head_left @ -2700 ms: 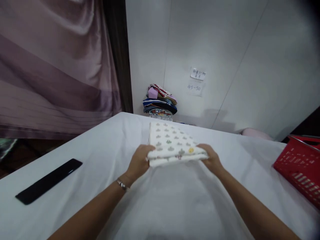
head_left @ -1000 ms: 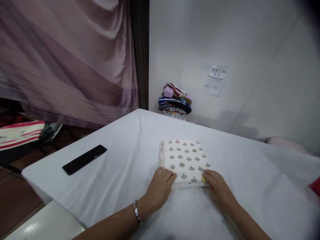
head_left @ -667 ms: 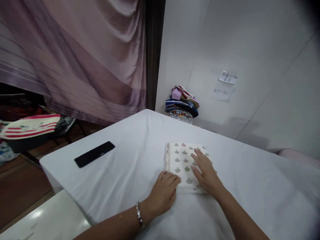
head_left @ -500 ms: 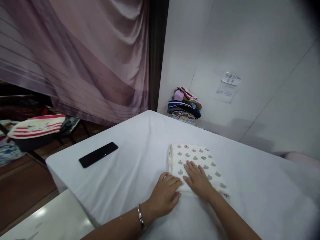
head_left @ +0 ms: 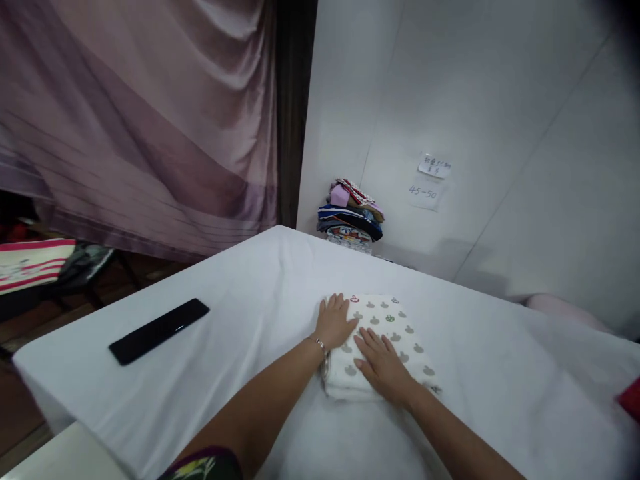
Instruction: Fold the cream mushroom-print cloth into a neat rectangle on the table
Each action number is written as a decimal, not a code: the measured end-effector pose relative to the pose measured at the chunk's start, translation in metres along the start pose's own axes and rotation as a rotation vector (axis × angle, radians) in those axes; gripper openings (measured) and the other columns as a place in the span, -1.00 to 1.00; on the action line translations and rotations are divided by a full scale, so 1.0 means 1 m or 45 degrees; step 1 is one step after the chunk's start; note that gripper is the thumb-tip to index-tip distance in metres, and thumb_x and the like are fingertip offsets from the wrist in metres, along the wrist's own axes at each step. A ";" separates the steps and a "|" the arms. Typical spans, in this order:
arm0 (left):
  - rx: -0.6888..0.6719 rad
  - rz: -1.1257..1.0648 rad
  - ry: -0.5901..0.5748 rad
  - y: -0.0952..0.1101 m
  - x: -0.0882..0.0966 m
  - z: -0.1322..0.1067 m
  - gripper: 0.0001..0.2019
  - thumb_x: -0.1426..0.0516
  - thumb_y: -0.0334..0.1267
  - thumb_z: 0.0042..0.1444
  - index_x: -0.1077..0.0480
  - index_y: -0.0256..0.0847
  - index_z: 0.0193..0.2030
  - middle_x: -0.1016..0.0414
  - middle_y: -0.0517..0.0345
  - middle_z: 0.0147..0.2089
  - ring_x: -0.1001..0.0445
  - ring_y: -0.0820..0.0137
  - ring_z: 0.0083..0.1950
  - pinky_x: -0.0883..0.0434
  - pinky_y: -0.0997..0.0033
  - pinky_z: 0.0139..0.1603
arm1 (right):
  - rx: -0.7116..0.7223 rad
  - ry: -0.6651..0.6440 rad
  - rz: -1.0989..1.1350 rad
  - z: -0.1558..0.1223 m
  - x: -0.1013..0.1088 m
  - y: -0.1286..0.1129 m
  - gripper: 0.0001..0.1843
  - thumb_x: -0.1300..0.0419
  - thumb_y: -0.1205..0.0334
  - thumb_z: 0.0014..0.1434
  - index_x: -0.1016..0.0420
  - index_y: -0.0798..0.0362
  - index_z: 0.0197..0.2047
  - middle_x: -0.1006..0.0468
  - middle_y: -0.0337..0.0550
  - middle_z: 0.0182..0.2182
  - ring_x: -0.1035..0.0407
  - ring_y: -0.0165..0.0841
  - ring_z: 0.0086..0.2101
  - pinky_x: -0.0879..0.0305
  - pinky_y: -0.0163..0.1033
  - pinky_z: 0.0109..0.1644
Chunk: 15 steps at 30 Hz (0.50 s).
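A folded white cloth (head_left: 380, 327) printed with grey bunny-like shapes and a few red and green ones lies on the white-covered table (head_left: 240, 293). My left hand (head_left: 335, 321) rests flat on its left side near the far corner, fingers stretched out, a silver bracelet at the wrist. Over the middle of the cloth, my right hand (head_left: 384, 365) lies palm down with its fingers spread. Neither hand grips the fabric. The exact kind of garment or cloth cannot be told from its fold.
A black phone (head_left: 159, 331) lies on the table's left part. Behind the far edge stands a stack of folded clothes (head_left: 350, 217) by the wall with paper notes (head_left: 426, 193). A purple curtain (head_left: 165, 133) hangs at the left. Something red (head_left: 631, 399) shows at the right edge.
My left hand has moved from the cloth's near left edge forward onto its top. My right hand stays on the cloth. The view has shifted right.
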<state>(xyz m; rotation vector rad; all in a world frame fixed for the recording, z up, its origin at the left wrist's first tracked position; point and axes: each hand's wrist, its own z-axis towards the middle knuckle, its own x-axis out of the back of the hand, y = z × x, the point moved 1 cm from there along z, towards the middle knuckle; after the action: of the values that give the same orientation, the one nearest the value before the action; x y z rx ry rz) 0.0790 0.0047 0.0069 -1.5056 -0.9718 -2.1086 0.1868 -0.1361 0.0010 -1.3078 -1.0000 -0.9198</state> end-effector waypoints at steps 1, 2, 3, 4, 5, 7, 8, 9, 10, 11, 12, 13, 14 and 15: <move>0.003 0.007 0.000 -0.004 -0.005 0.001 -0.42 0.08 0.04 0.15 -0.10 -0.20 0.26 0.05 -0.05 0.37 0.15 0.12 0.37 0.15 -0.05 0.29 | -0.001 -0.014 0.061 0.001 0.004 0.003 -0.40 0.18 -0.12 0.26 -0.02 -0.07 0.30 0.07 -0.10 0.30 0.21 -0.19 0.28 0.25 0.11 0.28; -0.006 0.011 0.008 -0.006 -0.009 0.001 -0.42 0.10 0.04 0.16 -0.08 -0.19 0.27 0.06 -0.03 0.37 0.16 0.13 0.38 0.15 -0.05 0.29 | -0.010 -0.011 0.122 0.003 0.009 0.008 -0.39 0.16 -0.12 0.26 -0.03 -0.08 0.30 0.06 -0.10 0.30 0.19 -0.20 0.27 0.21 0.09 0.28; -0.016 0.011 0.015 -0.008 -0.011 0.001 -0.42 0.11 0.04 0.17 -0.08 -0.19 0.27 0.07 -0.03 0.37 0.17 0.14 0.38 0.15 -0.05 0.29 | -0.028 0.018 0.172 0.007 0.016 0.014 -0.39 0.15 -0.12 0.25 -0.04 -0.08 0.30 0.03 -0.10 0.30 0.17 -0.21 0.27 0.17 0.07 0.28; -0.020 0.008 0.015 -0.009 -0.012 0.000 -0.42 0.12 0.04 0.17 -0.07 -0.19 0.27 0.08 -0.03 0.38 0.18 0.14 0.38 0.13 -0.04 0.28 | -0.059 0.080 0.198 0.011 0.023 0.022 -0.40 0.14 -0.11 0.25 -0.04 -0.09 0.30 0.01 -0.09 0.29 0.16 -0.22 0.27 0.14 0.06 0.28; -0.018 0.004 0.009 -0.009 -0.011 -0.001 -0.42 0.12 0.04 0.17 -0.07 -0.19 0.27 0.09 -0.03 0.38 0.18 0.14 0.38 0.11 -0.05 0.28 | -0.105 0.169 0.194 0.016 0.031 0.032 -0.40 0.14 -0.10 0.25 -0.04 -0.09 0.30 -0.01 -0.09 0.29 0.17 -0.22 0.27 0.14 0.06 0.28; -0.006 0.000 0.000 -0.008 -0.009 -0.001 -0.42 0.13 0.04 0.18 -0.07 -0.20 0.28 0.09 -0.02 0.38 0.17 0.14 0.38 0.07 -0.06 0.26 | -0.215 0.338 0.098 0.024 0.040 0.055 -0.40 0.12 -0.07 0.26 -0.01 -0.07 0.31 -0.01 -0.07 0.29 0.24 -0.18 0.28 0.19 0.14 0.27; -0.002 -0.001 -0.002 -0.007 -0.008 -0.001 -0.42 0.13 0.03 0.18 -0.07 -0.19 0.28 0.10 -0.01 0.38 0.17 0.14 0.38 0.05 -0.07 0.25 | -0.278 0.367 0.035 0.028 0.042 0.067 -0.40 0.11 -0.05 0.26 -0.01 -0.04 0.30 0.00 -0.04 0.29 0.27 -0.16 0.28 0.21 0.18 0.26; 0.002 -0.002 -0.005 -0.007 -0.007 -0.001 -0.43 0.13 0.03 0.18 -0.07 -0.18 0.28 0.10 -0.01 0.38 0.17 0.14 0.38 0.03 -0.07 0.24 | -0.339 0.356 -0.016 0.030 0.040 0.078 -0.40 0.10 -0.03 0.26 -0.02 0.01 0.30 0.01 0.01 0.29 0.26 -0.14 0.28 0.19 0.20 0.25; 0.008 -0.005 -0.010 -0.006 -0.006 -0.001 -0.44 0.12 0.02 0.18 -0.07 -0.16 0.28 0.11 0.00 0.38 0.18 0.14 0.38 0.02 -0.08 0.24 | -0.380 0.327 -0.046 0.031 0.036 0.087 -0.41 0.09 0.00 0.26 -0.04 0.06 0.29 0.02 0.05 0.29 0.24 -0.12 0.28 0.16 0.19 0.24; 0.013 -0.010 -0.016 -0.006 -0.006 -0.001 -0.44 0.12 0.02 0.18 -0.07 -0.15 0.27 0.11 0.01 0.39 0.18 0.14 0.38 0.01 -0.08 0.23 | -0.396 0.300 -0.064 0.031 0.031 0.095 -0.41 0.07 0.03 0.26 -0.06 0.10 0.28 0.03 0.07 0.29 0.22 -0.12 0.27 0.12 0.17 0.24; 0.016 -0.016 -0.021 -0.006 -0.005 -0.001 -0.45 0.12 0.02 0.18 -0.07 -0.14 0.27 0.11 0.02 0.39 0.18 0.15 0.38 0.01 -0.07 0.23 | -0.403 0.283 -0.070 0.031 0.026 0.101 -0.42 0.06 0.04 0.25 -0.07 0.13 0.27 0.03 0.09 0.29 0.21 -0.13 0.27 0.08 0.14 0.24; 0.016 -0.023 -0.023 -0.006 -0.005 -0.001 -0.45 0.12 0.02 0.18 -0.07 -0.14 0.27 0.11 0.02 0.39 0.18 0.15 0.38 0.01 -0.07 0.24 | -0.401 0.278 -0.065 0.031 0.021 0.106 -0.42 0.05 0.05 0.25 -0.08 0.14 0.27 0.03 0.08 0.29 0.20 -0.14 0.27 0.05 0.10 0.24; 0.013 -0.034 -0.021 -0.006 -0.005 -0.002 -0.45 0.12 0.02 0.18 -0.08 -0.14 0.27 0.10 0.02 0.39 0.18 0.15 0.38 0.01 -0.07 0.24 | -0.402 0.285 -0.050 0.031 0.017 0.108 -0.41 0.04 0.05 0.24 -0.09 0.13 0.26 0.02 0.07 0.29 0.20 -0.15 0.27 0.04 0.07 0.25; 0.008 -0.050 -0.015 -0.007 -0.005 -0.002 -0.46 0.12 0.02 0.19 -0.09 -0.14 0.26 0.10 0.02 0.38 0.17 0.16 0.38 0.01 -0.06 0.24 | -0.407 0.297 -0.021 0.030 0.015 0.110 -0.41 0.03 0.04 0.23 -0.10 0.13 0.26 0.02 0.05 0.29 0.21 -0.16 0.27 0.04 0.05 0.25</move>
<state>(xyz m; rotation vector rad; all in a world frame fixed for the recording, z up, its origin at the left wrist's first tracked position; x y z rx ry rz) 0.0750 0.0074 0.0000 -1.5094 -1.0197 -2.1237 0.2940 -0.0991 -0.0202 -1.4170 -0.7025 -1.2518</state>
